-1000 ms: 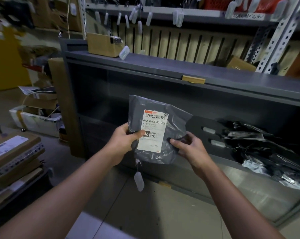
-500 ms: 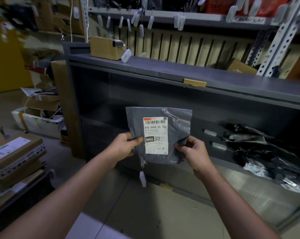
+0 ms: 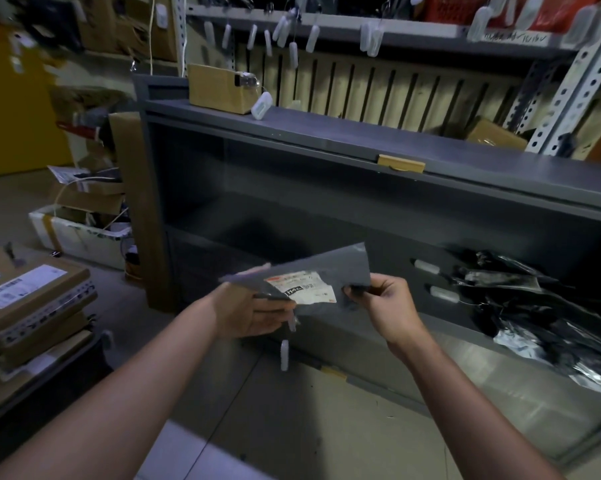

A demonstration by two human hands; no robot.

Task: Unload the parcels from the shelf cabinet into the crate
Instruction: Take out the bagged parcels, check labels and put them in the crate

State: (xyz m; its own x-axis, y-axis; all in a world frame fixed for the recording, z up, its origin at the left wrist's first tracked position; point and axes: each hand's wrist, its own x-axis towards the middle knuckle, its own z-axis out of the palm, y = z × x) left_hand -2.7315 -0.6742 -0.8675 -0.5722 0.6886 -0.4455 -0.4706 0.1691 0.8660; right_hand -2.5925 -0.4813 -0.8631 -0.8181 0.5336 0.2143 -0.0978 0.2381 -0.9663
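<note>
Grey parcel point(image 3: 330, 271) is out of the shelf cabinet point(image 3: 326, 129), held in front of it and tipped near flat, label point(image 3: 302, 291) up (probably so the code reads). Left hand point(image 3: 247, 313) grips its 9 o'clock edge, right hand point(image 3: 385, 306) pinches the 3 o'clock edge; a two-point hold stops the limp bag folding. Other parcels point(image 3: 534, 306) lie on the shelf at 3 o'clock. Crate: can't place it.

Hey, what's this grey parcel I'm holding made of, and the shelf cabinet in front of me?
Grey parcel: thin plastic film, likely a poly mailer; it flexes and creases where held, with a dull sheen. Its white label looks like paper, matte. Shelf cabinet: probably painted sheet metal; thin flat panels, even matte grey.
</note>
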